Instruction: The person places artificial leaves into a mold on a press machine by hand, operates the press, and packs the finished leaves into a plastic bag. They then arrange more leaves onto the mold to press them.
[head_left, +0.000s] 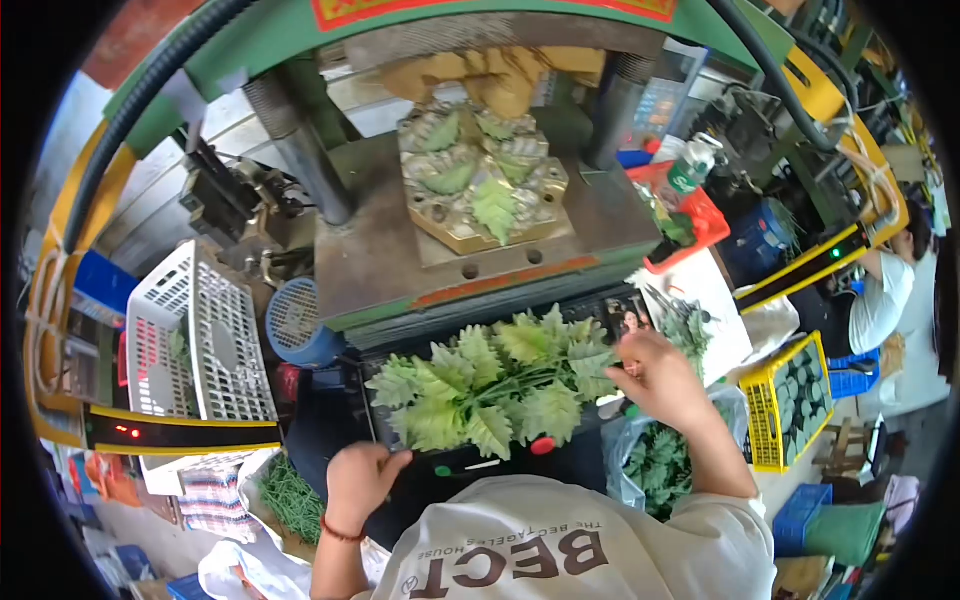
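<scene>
A pile of green artificial leaf sprigs [500, 380] lies on the dark ledge in front of the press. At its near left side is my left hand [362, 482], fingers curled in and thumb pointing toward the leaves. No object shows in it. My right hand [660, 380] is at the pile's right edge, fingers bent toward the thumb; whatever may be between them is hidden. Beyond the pile, a brass-coloured leaf mould [425, 215] sits on the press bed. Several separate green leaves [495, 208] lie on top of the mould.
Thick steel posts [300, 150] flank the mould. A white plastic basket [235, 345] stands left, near a blue round motor cover [296, 320]. To the right are a red tray [712, 222], a yellow crate [757, 425] and a bag of dark leaves [660, 465]. Another person [885, 300] sits far right.
</scene>
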